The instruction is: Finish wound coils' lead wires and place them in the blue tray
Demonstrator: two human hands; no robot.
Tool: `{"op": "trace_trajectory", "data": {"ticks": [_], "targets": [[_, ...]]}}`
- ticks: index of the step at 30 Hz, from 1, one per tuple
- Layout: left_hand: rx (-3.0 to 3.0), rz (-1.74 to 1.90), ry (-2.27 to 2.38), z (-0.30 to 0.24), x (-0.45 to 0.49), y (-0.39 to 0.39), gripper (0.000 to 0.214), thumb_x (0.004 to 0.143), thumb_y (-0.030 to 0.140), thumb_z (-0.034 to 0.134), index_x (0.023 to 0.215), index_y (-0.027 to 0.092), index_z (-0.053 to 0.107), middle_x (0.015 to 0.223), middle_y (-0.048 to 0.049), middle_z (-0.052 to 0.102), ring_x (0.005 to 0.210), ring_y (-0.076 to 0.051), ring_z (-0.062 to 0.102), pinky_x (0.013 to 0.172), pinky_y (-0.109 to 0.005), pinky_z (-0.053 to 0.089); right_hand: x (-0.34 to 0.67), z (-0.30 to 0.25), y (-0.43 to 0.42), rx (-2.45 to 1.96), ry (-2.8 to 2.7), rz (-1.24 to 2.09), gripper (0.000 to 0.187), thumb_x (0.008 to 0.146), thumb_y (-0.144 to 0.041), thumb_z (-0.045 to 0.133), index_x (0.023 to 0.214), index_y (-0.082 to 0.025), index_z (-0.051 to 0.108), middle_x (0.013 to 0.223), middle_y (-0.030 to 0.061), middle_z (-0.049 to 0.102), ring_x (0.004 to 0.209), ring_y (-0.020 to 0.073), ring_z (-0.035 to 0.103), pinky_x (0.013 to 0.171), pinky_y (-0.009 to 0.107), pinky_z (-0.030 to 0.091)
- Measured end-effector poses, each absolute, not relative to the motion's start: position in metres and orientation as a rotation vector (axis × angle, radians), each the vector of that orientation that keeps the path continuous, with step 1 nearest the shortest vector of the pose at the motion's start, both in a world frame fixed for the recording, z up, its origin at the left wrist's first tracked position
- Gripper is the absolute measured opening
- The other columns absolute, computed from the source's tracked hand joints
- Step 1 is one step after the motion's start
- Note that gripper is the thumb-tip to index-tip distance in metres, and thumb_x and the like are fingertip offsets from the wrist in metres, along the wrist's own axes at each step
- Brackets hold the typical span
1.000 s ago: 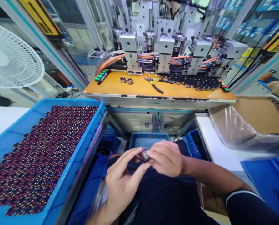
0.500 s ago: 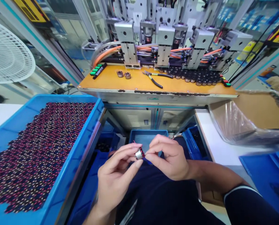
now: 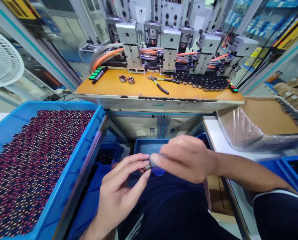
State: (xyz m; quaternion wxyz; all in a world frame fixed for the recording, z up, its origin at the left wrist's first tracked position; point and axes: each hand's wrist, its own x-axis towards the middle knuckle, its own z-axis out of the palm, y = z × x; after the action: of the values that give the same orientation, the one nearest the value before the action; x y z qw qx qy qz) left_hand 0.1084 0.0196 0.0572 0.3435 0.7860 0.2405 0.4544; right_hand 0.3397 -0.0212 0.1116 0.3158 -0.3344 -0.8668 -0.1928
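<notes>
My left hand point(image 3: 125, 188) pinches a small cylindrical metal part point(image 3: 147, 166) between thumb and fingertips, above my lap. Directly beside it on the right is my right hand point(image 3: 186, 158), its fingers curled and smeared by motion. A greyish blur lies at its fingertips, and whether they hold or touch anything cannot be made out. Left of my hands a blue crate point(image 3: 100, 111) holds rows of small dark parts point(image 3: 46, 160) with pink and pale ends.
Ahead, an orange bench top point(image 3: 101, 88) carries two metal rings point(image 3: 126, 80), pliers point(image 3: 161, 83), markers point(image 3: 98, 75) and many dark cylinders point(image 3: 204, 81) under a press machine point(image 3: 171, 40). A blue bin point(image 3: 149, 146) sits below. On the right stands a plastic-lined carton point(image 3: 264, 120).
My right hand has risen slightly and blurred over the part's right side. The part has turned in my left hand, so its red wires no longer show. The view has shifted a little.
</notes>
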Motion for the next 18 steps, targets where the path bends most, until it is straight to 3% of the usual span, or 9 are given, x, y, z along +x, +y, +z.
{"op": "trace_trajectory", "data": {"ticks": [3,5,9,12,14,18], "targets": [[2.108,1.136,0.62,0.058,0.109,0.017,0.028,0.081,0.004,0.072,0.103,0.022,0.071,0.109,-0.0029,0.073,0.095,-0.014,0.072,0.086,-0.023,0.058,0.332,0.113,-0.009,-0.749,-2.508,-0.687,0.025,0.099,-0.017,0.047,0.092,-0.014,0.071,0.087,0.0051,0.068,0.072,0.0166,0.055,0.06,0.03,0.044],[2.079,1.115,0.627,0.057,0.108,0.016,0.029,0.082,0.004,0.071,0.104,0.022,0.071,0.111,-0.0033,0.074,0.098,-0.015,0.072,0.087,-0.024,0.058,0.326,0.109,-0.006,-0.822,-2.536,-0.498,0.03,0.1,-0.018,0.046,0.08,-0.013,0.068,0.081,0.0062,0.065,0.068,0.0163,0.051,0.059,0.031,0.04],[1.997,1.127,0.601,0.055,0.1,0.014,0.033,0.083,0.002,0.07,0.108,0.024,0.071,0.112,-0.003,0.073,0.103,-0.016,0.072,0.088,-0.025,0.059,0.319,0.104,-0.012,-1.056,-2.319,0.617,0.031,0.101,-0.018,0.046,0.078,-0.011,0.066,0.077,0.0049,0.064,0.072,0.012,0.057,0.07,0.025,0.047],[1.982,1.131,0.581,0.054,0.095,0.015,0.033,0.083,0.001,0.07,0.104,0.025,0.073,0.113,-0.0023,0.073,0.102,-0.015,0.072,0.089,-0.025,0.059,0.323,0.113,-0.005,-1.063,-2.131,1.351,0.024,0.098,-0.019,0.052,0.082,-0.011,0.069,0.077,0.0017,0.066,0.07,0.0091,0.061,0.067,0.019,0.047],[1.965,1.155,0.589,0.053,0.095,0.016,0.031,0.083,0.001,0.069,0.102,0.025,0.073,0.113,-0.0026,0.073,0.101,-0.015,0.072,0.087,-0.024,0.06,0.336,0.121,0.016,-1.125,-2.108,1.203,0.023,0.096,-0.025,0.057,0.081,-0.012,0.069,0.078,0.0015,0.067,0.07,0.0099,0.061,0.067,0.02,0.046],[1.944,1.232,0.593,0.051,0.096,0.018,0.029,0.083,0.002,0.068,0.102,0.024,0.073,0.11,-0.0031,0.074,0.102,-0.015,0.072,0.088,-0.024,0.061,0.378,0.135,0.091,-1.512,-1.931,0.046,0.021,0.092,-0.031,0.066,0.096,-0.011,0.069,0.095,0.0083,0.07,0.085,0.0173,0.062,0.082,0.029,0.048]]}}
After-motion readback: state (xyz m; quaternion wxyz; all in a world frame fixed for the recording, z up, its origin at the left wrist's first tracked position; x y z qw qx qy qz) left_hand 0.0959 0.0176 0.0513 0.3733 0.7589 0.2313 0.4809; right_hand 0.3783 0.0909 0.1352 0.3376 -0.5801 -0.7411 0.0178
